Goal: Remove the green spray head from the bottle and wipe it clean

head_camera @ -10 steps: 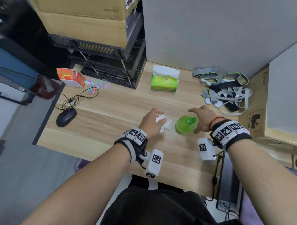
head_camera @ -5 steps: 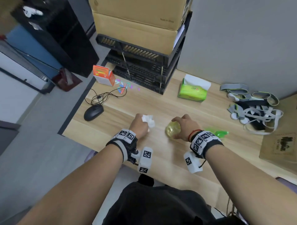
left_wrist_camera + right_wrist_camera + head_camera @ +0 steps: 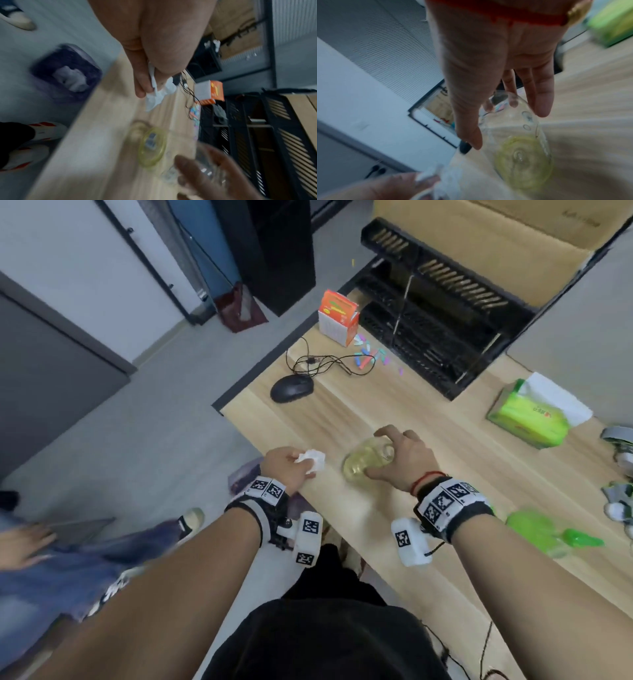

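Note:
The green spray head lies by itself on the wooden table, to the right of my right wrist. My right hand grips the clear bottle near the table's left edge, thumb on one side and fingers on the other. The bottle has no head and is tilted, its yellowish base turned toward me. My left hand pinches a crumpled white tissue just left of the bottle. In the left wrist view the tissue hangs from my fingers above the table edge.
A green tissue pack sits at the far right, a black mouse and an orange box at the far left. Black crates line the back. A purple bin stands on the floor below the edge. Another person stands left.
My right hand took the bottle off the green spray head, left the head lying at the right, and carried the bottle left. The view swung left. My left hand kept the tissue.

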Motion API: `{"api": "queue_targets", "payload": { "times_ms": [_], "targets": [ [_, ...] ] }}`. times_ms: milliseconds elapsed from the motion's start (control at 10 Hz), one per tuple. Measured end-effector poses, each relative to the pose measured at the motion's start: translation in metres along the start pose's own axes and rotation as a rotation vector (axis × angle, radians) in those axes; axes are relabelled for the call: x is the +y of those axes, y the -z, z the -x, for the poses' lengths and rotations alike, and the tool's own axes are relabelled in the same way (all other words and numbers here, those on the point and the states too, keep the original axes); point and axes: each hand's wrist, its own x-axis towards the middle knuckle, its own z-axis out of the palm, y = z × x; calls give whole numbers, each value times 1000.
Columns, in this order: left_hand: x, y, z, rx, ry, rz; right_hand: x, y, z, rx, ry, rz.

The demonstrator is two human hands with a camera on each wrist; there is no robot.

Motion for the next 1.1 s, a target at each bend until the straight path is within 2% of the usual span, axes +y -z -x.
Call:
{"api": "queue_targets", "payload": {
  "times_ms": [100, 200, 300, 400, 500, 600, 800, 900, 1000, 1100],
  "targets": [
    [-50, 39, 1, 41, 80, 4, -59, -27, -6, -83, 141, -27],
    [-97, 78, -3, 84, 199, 100, -106, -63, -1, -193, 244, -25],
    [-142, 111, -14, 141, 243, 76, -142, -112, 3, -282, 328, 4],
    [-182, 120, -38, 139, 286, 77, -156, -160, -3, -315, 338, 59],
    [-230, 115, -86, 68, 343, 93, -159, -229, -28, -320, 275, 109],
    [-283, 98, -145, 11, 330, 34, -149, -305, -64, -289, 196, 151],
    [-357, 55, -250, -12, 263, -129, -116, -420, -147, -230, 78, 122],
    [-392, 27, -304, -78, 216, -143, -97, -475, -192, -219, 60, 139],
    [-414, 6, -333, -219, 199, -119, -87, -499, -214, -307, 16, 158],
    [-444, -7, -345, -255, 154, -147, -77, -501, -217, -358, -29, 167]
  ]
}}
